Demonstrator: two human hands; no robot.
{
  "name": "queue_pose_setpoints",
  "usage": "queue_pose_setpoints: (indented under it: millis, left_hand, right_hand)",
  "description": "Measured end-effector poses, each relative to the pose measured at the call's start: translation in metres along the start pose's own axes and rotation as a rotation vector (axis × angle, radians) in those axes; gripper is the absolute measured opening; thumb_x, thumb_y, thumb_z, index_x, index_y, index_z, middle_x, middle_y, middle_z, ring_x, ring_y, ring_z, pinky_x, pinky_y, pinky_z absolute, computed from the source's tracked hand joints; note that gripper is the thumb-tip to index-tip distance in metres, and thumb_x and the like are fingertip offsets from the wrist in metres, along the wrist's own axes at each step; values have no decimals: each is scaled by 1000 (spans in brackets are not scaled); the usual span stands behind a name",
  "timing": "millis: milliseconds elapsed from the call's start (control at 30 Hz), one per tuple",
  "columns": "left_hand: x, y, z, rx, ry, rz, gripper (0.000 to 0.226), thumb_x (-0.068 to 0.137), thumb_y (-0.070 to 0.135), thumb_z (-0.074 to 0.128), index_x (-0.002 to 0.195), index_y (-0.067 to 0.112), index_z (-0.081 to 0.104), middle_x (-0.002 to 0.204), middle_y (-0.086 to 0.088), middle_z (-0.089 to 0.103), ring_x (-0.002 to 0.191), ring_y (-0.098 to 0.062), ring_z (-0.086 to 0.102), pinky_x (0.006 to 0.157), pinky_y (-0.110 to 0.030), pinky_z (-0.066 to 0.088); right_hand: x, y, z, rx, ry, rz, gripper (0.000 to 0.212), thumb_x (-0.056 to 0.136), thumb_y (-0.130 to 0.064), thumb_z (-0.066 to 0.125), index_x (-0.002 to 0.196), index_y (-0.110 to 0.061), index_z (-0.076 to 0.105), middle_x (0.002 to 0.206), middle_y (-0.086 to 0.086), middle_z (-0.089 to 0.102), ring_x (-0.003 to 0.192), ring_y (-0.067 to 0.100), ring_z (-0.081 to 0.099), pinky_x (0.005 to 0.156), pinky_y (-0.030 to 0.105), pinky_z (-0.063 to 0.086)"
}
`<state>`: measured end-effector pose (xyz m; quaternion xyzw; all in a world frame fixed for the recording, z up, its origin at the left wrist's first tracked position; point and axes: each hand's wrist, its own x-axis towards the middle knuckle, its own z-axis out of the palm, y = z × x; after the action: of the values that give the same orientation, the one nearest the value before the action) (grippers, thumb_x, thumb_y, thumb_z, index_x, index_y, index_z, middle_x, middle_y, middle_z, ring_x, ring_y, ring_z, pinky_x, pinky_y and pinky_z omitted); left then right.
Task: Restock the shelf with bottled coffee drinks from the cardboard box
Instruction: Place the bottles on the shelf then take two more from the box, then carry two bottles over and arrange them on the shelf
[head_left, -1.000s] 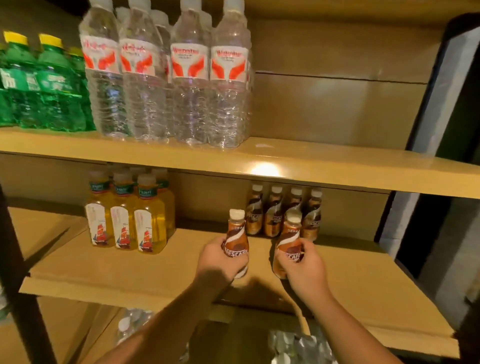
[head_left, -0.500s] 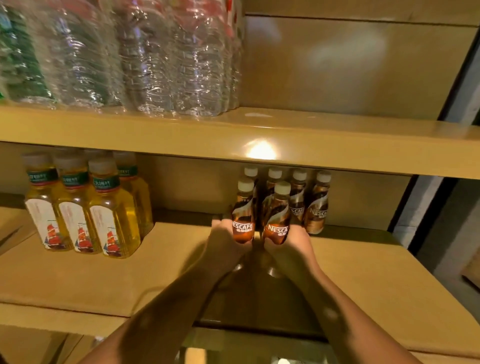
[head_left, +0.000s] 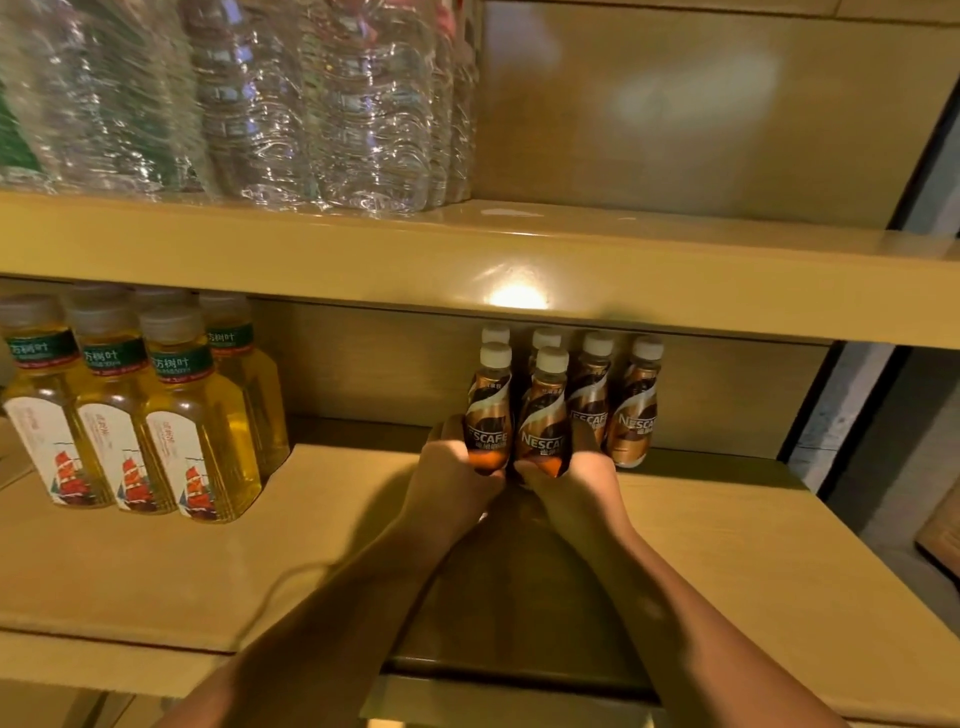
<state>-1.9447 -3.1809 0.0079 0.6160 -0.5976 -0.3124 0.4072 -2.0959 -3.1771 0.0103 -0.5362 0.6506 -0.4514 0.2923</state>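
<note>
1. Head view. Lower shelf: tan board holding two groups of drinks, well apart.
2. Left hand: fingers curled round the base of the left bottle, a brown coffee drink with a white cap. It is upright, and its bottom edge is hidden by the hand.
3. Right hand: fingers curled round the base of the right bottle, same kind, also upright. The two held bottles stand just beside each other; whether they touch cannot be told.
4. Back row: four more coffee bottles against the shelf's rear wall. Two are in plain sight to the right. Two are directly behind the held pair, with only their caps showing.
5. Yellow bottles: white-capped drinks with green neck bands and a red ship on the label, grouped at the left of the lower shelf, three in front and more behind.
6. Upper shelf: carries clear water bottles packed close on its left half; they are blurred and their labels are unreadable.
</note>
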Motion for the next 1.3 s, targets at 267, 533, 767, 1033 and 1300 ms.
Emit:
queue_pose_setpoints:
  millis: [267,533,767,1033,1300]
  left_hand:
    - [1,8,-9,-38,-64,17,18,86,21,76,99,11,68,92,-7,70,85,-18,67,71,-25,52]
    - [-4,11,-15,49,-120,7,32,81,21,81,104,3,69,101,-16,71,94,-29,69,90,-47,56]
    - [-43,26,-27,727,-32,122,84,74,45,84,139,17,39,136,-6,45,119,-21,49,93,-28,47]
    - [-144,47,-26,939,-174,354,106,83,64,61,158,18,0,165,-8,6,150,-31,13,122,-52,18]
    - [-252,66,-6,893,-239,750,97,91,64,48,158,18,-4,166,-11,-2,153,-32,-1,122,-57,9]
  right_hand:
    - [-7,-6,3,-23,46,6,56,81,-31,82,125,-24,48,96,-5,59,86,15,58,69,27,52]
    - [-16,-18,1,-162,-6,135,29,85,-38,78,87,-21,54,83,3,64,80,20,67,82,42,60]
    - [-55,-24,-34,-645,-50,-79,68,87,-58,64,137,-16,44,136,5,53,125,22,52,105,40,47]
    - [-149,-14,-90,-853,-8,-328,83,94,-64,38,159,-19,13,167,9,15,153,27,13,125,46,14]
    - [-275,9,-149,-1009,140,-257,74,100,-61,25,158,-17,16,165,16,15,152,34,13,123,50,14]
